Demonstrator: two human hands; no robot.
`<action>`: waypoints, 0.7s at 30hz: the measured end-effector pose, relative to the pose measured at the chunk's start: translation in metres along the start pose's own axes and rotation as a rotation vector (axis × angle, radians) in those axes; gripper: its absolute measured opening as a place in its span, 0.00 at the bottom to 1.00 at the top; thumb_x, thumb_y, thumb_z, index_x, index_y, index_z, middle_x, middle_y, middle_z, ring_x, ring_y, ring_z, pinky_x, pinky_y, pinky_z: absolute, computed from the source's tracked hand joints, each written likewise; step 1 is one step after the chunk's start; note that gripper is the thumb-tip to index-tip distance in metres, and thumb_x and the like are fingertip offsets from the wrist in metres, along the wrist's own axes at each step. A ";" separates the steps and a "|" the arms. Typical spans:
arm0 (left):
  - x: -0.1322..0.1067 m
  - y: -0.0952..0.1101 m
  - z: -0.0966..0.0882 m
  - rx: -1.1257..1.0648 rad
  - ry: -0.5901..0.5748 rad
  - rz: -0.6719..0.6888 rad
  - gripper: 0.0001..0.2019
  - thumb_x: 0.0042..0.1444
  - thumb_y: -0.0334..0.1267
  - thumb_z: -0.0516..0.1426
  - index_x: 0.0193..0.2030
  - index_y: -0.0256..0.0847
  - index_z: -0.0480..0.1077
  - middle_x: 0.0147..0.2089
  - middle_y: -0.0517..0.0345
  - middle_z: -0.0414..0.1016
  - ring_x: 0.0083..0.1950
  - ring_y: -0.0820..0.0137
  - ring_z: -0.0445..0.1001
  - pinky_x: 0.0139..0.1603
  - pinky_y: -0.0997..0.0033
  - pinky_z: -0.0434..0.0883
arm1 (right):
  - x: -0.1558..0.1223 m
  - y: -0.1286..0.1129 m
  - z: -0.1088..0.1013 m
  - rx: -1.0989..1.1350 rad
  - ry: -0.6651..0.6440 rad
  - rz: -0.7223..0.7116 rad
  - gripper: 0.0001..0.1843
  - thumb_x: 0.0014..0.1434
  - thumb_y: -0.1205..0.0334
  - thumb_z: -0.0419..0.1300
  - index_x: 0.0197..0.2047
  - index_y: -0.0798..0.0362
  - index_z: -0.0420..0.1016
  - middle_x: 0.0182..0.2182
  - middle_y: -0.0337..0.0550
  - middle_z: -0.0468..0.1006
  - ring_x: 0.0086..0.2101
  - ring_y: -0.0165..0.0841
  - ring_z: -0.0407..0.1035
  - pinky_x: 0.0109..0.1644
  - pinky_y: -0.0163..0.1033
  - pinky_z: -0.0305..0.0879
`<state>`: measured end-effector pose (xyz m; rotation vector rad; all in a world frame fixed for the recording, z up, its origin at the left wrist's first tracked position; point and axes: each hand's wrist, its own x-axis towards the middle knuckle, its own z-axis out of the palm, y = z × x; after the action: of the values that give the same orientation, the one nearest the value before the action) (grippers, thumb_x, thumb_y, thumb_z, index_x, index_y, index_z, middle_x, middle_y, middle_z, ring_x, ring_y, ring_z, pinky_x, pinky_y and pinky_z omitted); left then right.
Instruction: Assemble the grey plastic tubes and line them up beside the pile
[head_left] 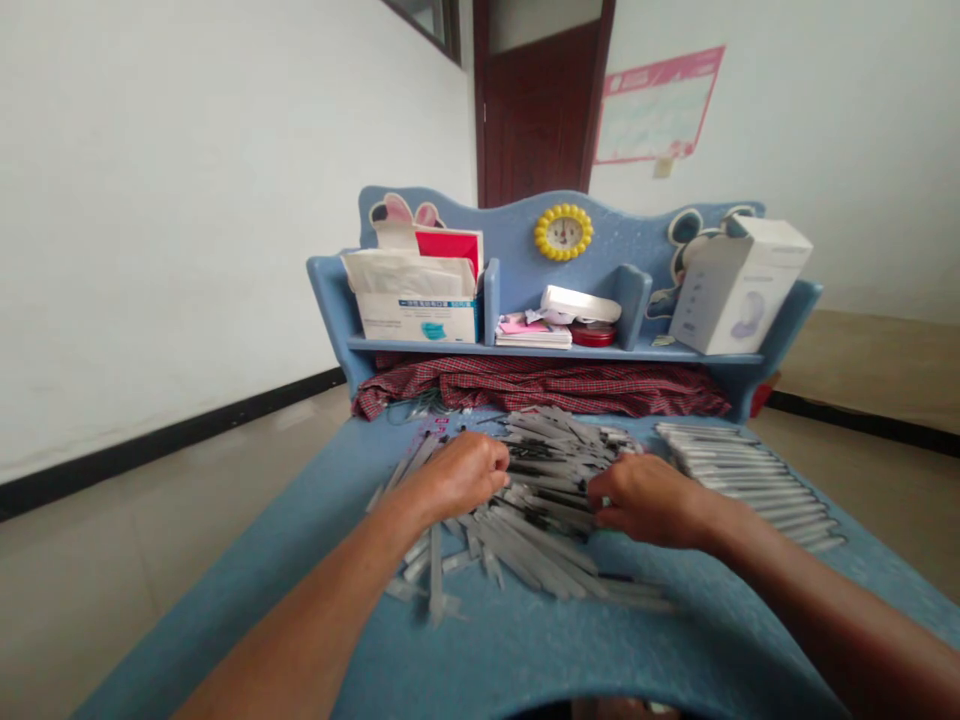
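Observation:
A loose heap of translucent pens and pen parts [544, 560], some with dark pieces, spreads over the middle of the blue desk. My left hand [466, 474] is at the left side of the heap, its fingers curled closed. Over the heap's right side, my right hand [651, 498] has its fingers pinched together, close to the ends of some dark pens [551, 487]. Whatever either hand grips is hidden or blurred. Short clear pieces [420, 565] lie near my left wrist. To the right of my right hand, several pens [739, 470] lie side by side in a neat row.
A checked red cloth [555, 385] lies bunched beneath the desk's shelf [525, 351]. On the shelf stand a mask box [416, 312], papers [532, 335], a red tin [592, 335] and a white box [739, 290]. The desk [465, 660] curves inward at the front.

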<state>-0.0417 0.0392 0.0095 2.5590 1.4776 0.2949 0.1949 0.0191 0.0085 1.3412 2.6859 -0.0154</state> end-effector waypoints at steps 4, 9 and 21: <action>0.000 0.004 0.003 -0.004 0.014 0.016 0.07 0.49 0.37 0.54 0.26 0.39 0.71 0.21 0.62 0.67 0.25 0.73 0.66 0.25 0.76 0.55 | 0.002 -0.001 0.008 -0.071 -0.082 0.031 0.12 0.51 0.62 0.54 0.34 0.54 0.78 0.31 0.51 0.79 0.34 0.41 0.73 0.32 0.37 0.60; 0.000 0.014 0.006 0.014 0.151 0.167 0.07 0.54 0.37 0.53 0.31 0.39 0.71 0.29 0.58 0.71 0.31 0.71 0.69 0.31 0.75 0.61 | 0.000 0.001 0.005 -0.067 -0.042 -0.018 0.13 0.52 0.64 0.51 0.33 0.54 0.77 0.30 0.50 0.79 0.32 0.40 0.73 0.31 0.37 0.60; -0.004 0.039 0.019 0.225 0.229 0.416 0.07 0.57 0.30 0.49 0.38 0.36 0.67 0.33 0.52 0.71 0.38 0.64 0.69 0.40 0.64 0.66 | 0.011 -0.019 -0.035 -0.074 0.142 -0.067 0.13 0.54 0.61 0.52 0.34 0.54 0.77 0.29 0.48 0.78 0.30 0.36 0.71 0.30 0.34 0.55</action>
<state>-0.0065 0.0161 0.0007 3.0971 1.0765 0.5182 0.1690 0.0185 0.0404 1.2759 2.8161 0.1775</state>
